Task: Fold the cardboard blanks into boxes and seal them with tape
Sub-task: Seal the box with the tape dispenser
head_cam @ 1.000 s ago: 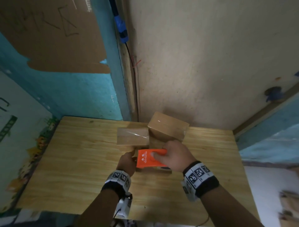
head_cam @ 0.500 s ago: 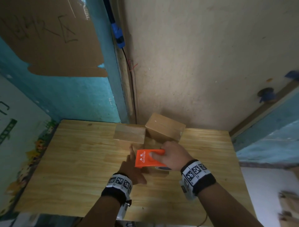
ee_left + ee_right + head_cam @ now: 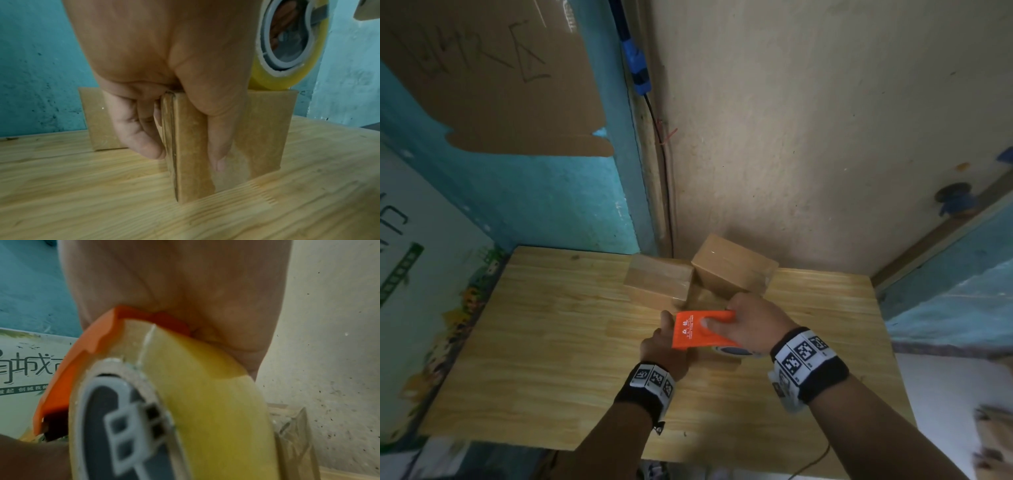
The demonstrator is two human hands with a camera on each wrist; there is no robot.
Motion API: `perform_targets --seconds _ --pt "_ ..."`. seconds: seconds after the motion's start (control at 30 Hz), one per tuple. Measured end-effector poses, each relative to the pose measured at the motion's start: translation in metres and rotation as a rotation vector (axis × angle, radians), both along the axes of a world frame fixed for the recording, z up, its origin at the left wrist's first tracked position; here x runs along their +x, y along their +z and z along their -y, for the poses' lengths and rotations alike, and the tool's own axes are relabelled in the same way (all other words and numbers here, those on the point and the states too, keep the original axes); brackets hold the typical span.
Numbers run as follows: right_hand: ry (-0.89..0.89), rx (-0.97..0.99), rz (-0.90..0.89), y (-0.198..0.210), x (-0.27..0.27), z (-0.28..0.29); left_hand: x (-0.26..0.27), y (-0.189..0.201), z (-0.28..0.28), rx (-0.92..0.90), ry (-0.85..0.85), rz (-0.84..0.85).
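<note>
The left hand (image 3: 164, 68) grips a box (image 3: 205, 138) standing at the worktop's (image 3: 551, 342) centre, thumb on one face, fingers on the other. The right hand (image 3: 750, 322) clasps the orange tape dispenser (image 3: 700, 329) atop it. Since a second ago the left hand has drawn toward six o'clock. Two taped boxes (image 3: 659, 282) crowd twelve o'clock; nine o'clock lies open.

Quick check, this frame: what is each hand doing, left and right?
Left hand: grips the box, fingers and thumb down opposite sides.
Right hand: grips the tape dispenser above that box.
</note>
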State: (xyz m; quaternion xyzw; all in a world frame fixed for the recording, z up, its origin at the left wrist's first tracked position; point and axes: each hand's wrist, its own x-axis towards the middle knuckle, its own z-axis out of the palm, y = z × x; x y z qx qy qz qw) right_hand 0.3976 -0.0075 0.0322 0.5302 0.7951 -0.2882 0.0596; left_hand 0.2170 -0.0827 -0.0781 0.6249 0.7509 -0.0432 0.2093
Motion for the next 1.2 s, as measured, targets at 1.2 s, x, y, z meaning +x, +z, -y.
perform_targets --seconds 1.2 --pt "-0.142 -0.237 -0.230 -0.052 0.123 -0.021 0.002 -0.008 -0.008 0.019 -0.037 -0.032"
